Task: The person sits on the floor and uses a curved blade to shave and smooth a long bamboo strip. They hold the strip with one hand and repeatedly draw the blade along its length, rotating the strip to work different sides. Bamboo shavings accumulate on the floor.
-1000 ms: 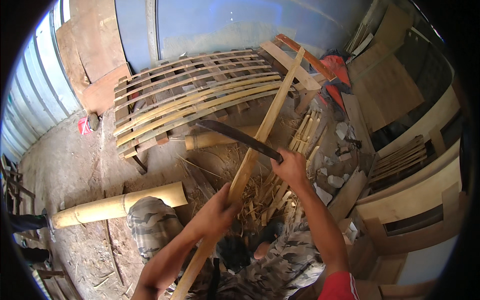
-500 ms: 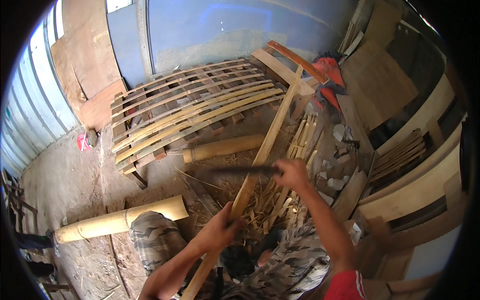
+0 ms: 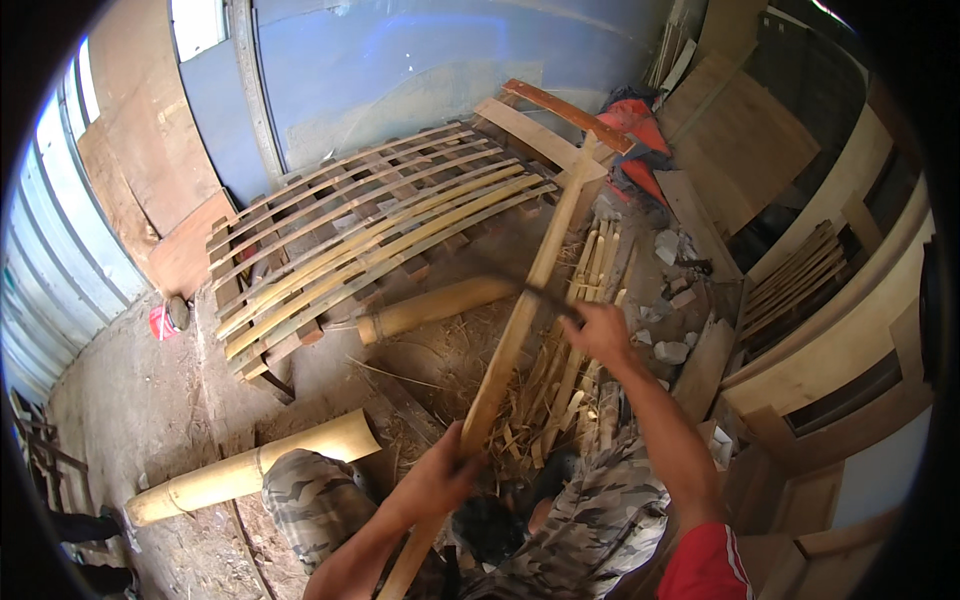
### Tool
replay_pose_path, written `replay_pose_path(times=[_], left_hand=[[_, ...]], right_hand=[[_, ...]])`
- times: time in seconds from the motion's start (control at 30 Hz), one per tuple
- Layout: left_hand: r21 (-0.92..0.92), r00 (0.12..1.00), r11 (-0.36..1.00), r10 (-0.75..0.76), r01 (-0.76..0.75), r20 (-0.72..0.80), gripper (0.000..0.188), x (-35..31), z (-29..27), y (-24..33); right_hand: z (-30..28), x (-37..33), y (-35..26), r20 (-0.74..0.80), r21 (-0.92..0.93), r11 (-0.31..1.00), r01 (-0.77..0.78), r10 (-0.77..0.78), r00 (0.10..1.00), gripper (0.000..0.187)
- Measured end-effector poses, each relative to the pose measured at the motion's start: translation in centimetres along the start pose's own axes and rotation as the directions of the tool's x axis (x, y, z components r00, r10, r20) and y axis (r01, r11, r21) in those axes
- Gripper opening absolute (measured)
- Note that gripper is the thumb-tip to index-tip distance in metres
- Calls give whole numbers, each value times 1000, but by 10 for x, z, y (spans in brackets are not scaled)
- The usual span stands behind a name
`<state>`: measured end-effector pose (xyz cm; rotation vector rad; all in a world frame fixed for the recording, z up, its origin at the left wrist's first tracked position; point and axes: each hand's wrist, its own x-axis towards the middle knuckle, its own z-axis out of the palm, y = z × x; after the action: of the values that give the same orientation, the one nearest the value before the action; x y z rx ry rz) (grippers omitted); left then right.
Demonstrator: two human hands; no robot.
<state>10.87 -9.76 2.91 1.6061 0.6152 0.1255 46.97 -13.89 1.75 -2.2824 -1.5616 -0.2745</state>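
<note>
A long bamboo strip (image 3: 515,335) slants away from me, its near end between my legs. My left hand (image 3: 440,478) is closed around its lower part. My right hand (image 3: 598,332) grips the handle of a long dark knife (image 3: 545,294). Its blade crosses the strip around mid-length and points to the far left, blurred by motion; I cannot tell whether it touches the bamboo. Cut bamboo strips (image 3: 603,260) and shavings (image 3: 515,410) lie under and right of the held strip. Beyond it on the left rests a bamboo section (image 3: 435,308).
A low wooden rack (image 3: 235,285) carries several long bamboo slats (image 3: 385,228). Beside my left knee lies a wide bamboo piece (image 3: 230,480). Broken rubble (image 3: 670,350) and wooden boards (image 3: 705,365) are on the right. A red and white can (image 3: 165,320) stands at the far left.
The knife and my right hand have moved farther up the strip, and the blade now tilts up toward its far end. My left hand keeps its grip. The view has shifted slightly.
</note>
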Motion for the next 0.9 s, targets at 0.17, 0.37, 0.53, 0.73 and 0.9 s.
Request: replay_pose_path(times=[0.17, 0.37, 0.53, 0.73, 0.9], left_hand=[[-65, 996, 994, -89, 89, 12, 51, -1, -2, 11], [-72, 995, 994, -85, 81, -59, 47, -3, 1, 14], [-146, 993, 985, -104, 95, -55, 44, 0, 2, 19], [-166, 991, 984, -87, 70, -97, 39, 5, -1, 17], [-222, 991, 972, -98, 77, -87, 34, 0, -4, 24]], right_hand=[[2, 1, 0, 54, 63, 997, -49, 46, 998, 20], [7, -17, -25, 118, 108, 989, 106, -118, 986, 27], [12, -19, -35, 58, 101, 990, 99, -105, 993, 21], [5, -20, -58, 61, 54, 995, 85, -89, 994, 13], [0, -16, -67, 148, 136, 991, -14, -6, 989, 26]])
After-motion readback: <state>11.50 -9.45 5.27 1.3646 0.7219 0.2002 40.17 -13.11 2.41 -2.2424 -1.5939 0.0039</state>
